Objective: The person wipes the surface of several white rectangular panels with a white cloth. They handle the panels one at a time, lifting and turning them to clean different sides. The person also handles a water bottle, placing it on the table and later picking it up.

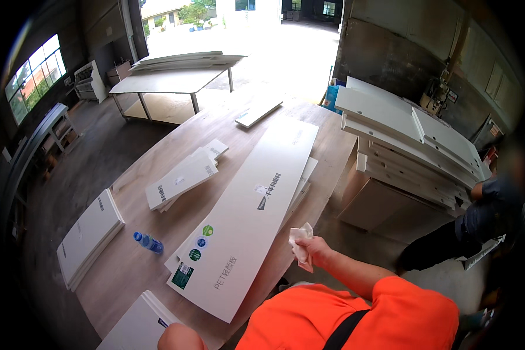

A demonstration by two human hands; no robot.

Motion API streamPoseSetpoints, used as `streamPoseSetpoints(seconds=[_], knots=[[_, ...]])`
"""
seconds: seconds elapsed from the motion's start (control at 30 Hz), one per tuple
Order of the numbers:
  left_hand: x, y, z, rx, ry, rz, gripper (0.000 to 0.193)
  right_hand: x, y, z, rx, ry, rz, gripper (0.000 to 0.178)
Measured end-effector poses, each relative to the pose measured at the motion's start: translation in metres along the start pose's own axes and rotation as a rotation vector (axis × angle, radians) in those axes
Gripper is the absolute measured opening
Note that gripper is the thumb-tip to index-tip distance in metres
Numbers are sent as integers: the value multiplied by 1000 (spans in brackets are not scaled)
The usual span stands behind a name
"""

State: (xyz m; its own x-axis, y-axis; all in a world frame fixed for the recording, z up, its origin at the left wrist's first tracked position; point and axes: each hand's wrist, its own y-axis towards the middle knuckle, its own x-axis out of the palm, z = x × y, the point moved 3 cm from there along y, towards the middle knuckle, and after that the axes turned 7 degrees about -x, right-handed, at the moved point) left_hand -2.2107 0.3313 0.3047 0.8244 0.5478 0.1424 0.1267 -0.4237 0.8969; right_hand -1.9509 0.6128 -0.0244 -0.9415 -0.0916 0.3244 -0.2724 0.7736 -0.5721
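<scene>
My right hand (313, 249) is closed around a crumpled white cloth (301, 245), held beside the table's right edge. Close to it lies a long white panel (245, 221) with printed film and round green and blue stickers, on top of other white boards. Of my left arm (181, 338) only a bare rounded part shows at the lower edge. The left hand itself is outside the picture. Right by that arm is a stack of white boards (135, 326) at the table's near left corner.
The wooden table (216, 192) also bears a blue bottle (148, 242), short white boards (182, 178) and a board stack (90, 238) at its left edge. Piled panels (414, 134) stand at right, near another person (478, 219). A second table (169, 79) stands behind.
</scene>
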Motion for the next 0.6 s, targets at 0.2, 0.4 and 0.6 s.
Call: streamPoseSetpoints(seconds=[0.2,0.4,0.6], knots=[[-35,-16,21,-61,197,56,24,57,-71,-26,120,4,-242,43],[-41,-6,36,-416,85,-34,16,118,-124,-31,175,-32,-498,46],[-32,36,-17,-246,-362,-197,13,168,-92,-7,317,-240,-547,40]])
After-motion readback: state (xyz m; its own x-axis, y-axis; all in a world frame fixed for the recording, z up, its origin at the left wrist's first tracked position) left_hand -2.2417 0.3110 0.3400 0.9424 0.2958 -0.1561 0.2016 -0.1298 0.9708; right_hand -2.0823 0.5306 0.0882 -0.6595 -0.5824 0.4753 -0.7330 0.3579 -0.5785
